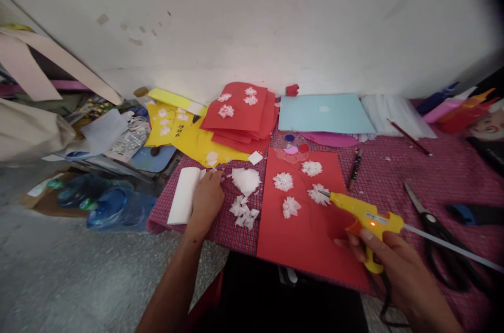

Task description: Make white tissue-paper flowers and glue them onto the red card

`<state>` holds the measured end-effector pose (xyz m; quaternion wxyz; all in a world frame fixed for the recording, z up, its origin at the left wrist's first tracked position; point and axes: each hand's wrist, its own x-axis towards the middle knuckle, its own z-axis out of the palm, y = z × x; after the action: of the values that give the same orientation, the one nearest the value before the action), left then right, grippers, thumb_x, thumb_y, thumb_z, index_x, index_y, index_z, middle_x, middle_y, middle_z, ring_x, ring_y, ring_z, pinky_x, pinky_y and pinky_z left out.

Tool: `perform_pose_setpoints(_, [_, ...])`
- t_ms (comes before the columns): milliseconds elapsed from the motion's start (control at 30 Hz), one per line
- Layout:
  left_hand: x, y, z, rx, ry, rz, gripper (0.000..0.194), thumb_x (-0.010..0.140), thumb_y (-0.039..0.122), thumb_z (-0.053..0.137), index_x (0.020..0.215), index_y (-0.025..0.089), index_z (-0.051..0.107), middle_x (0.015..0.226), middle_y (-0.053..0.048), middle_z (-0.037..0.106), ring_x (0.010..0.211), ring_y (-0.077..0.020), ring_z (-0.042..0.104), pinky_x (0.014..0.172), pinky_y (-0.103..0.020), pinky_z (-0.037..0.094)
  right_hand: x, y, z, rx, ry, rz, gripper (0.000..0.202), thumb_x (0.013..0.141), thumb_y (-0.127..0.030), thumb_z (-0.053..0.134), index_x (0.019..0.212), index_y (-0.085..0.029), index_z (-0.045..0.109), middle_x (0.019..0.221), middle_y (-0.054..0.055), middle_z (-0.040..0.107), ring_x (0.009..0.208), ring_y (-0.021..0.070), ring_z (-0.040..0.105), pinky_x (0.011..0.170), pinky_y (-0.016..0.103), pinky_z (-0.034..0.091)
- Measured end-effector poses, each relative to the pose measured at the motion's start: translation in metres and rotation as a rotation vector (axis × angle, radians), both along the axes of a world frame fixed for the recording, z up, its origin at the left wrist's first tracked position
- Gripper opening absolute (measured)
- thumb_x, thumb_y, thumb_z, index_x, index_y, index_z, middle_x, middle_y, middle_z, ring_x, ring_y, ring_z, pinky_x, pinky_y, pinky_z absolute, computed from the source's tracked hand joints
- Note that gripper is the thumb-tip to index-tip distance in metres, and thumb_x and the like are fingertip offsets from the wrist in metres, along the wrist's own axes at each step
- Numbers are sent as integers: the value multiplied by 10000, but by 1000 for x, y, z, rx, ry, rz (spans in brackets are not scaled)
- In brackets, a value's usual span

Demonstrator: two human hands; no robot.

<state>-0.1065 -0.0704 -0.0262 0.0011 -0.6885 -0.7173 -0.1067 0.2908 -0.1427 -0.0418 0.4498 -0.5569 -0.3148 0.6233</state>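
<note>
My right hand (388, 251) is wrapped round a yellow glue gun (364, 212) with a lit orange light. Its nozzle is at the rightmost white paper flower (319, 194) on the red sheet (291, 241). Several such flowers lie on that sheet. My left hand (208, 194) rests at the right edge of a folded white paper (184, 195), fingers bent forward; whether they pinch anything is too small to tell. Just right of it lie a stack of white paper pieces (246, 180) and some crumpled white pieces (243, 212).
Red cards (240, 107) with flowers, yellow cards (197, 138) and a light-blue sheet (325, 112) lie at the back by the wall. Scissors (431, 222), a pen (355, 169) and a pencil (409, 137) are on the right. Water bottles (118, 209) lie on the floor.
</note>
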Motion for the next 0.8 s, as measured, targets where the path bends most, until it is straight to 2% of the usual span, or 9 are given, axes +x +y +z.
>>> perform_pose_setpoints(133, [1,1,3,-27,20,36,351,910,77,383,1203,162,555,1155,-127,638,1049,-249,602,911,-375,488,-1,0,0,8,7,-9,306,756,-474,791,753,-189,682,635,26,631,674,185,653,787,317,600])
perform_pose_setpoints(300, [-2,4,0,3,-11,46,344,918,86,386,1215,161,543,1144,-127,636,1041,-250,615,898,-368,491,0,0,-5,20,36,18,284,779,-450,779,772,-182,688,652,23,628,673,171,637,790,307,590])
perform_pose_setpoints(533, [-14,2,-4,153,-216,0,355,939,116,368,1246,182,534,1196,-131,634,1109,-274,598,951,-416,481,3,0,-10,10,43,28,283,796,-440,767,773,-170,684,648,29,622,706,188,651,815,325,587])
perform_pose_setpoints(600, [-12,-4,-5,226,-342,-8,319,930,131,402,1201,196,559,1183,-122,636,1120,-271,592,969,-425,467,3,0,-10,9,52,25,273,803,-432,762,777,-173,680,650,28,619,698,183,643,805,322,589])
perform_pose_setpoints(667, [-7,-12,-5,261,-558,22,275,905,151,469,1149,211,579,1120,-99,647,1023,-244,621,901,-396,491,2,0,-9,13,67,18,264,807,-424,760,785,-175,677,643,26,608,689,185,632,787,331,595])
perform_pose_setpoints(733, [0,-21,-3,200,-907,80,265,874,175,537,1132,221,576,993,-56,658,784,-178,630,717,-322,504,1,0,-8,22,89,10,250,810,-412,759,797,-179,672,644,21,602,662,176,611,788,350,598])
perform_pose_setpoints(800, [8,-27,0,97,-1322,107,255,847,208,596,1101,215,571,849,-14,646,626,-125,583,580,-256,453,0,0,-7,30,100,10,235,816,-403,757,809,-185,670,652,15,602,647,165,599,803,359,597])
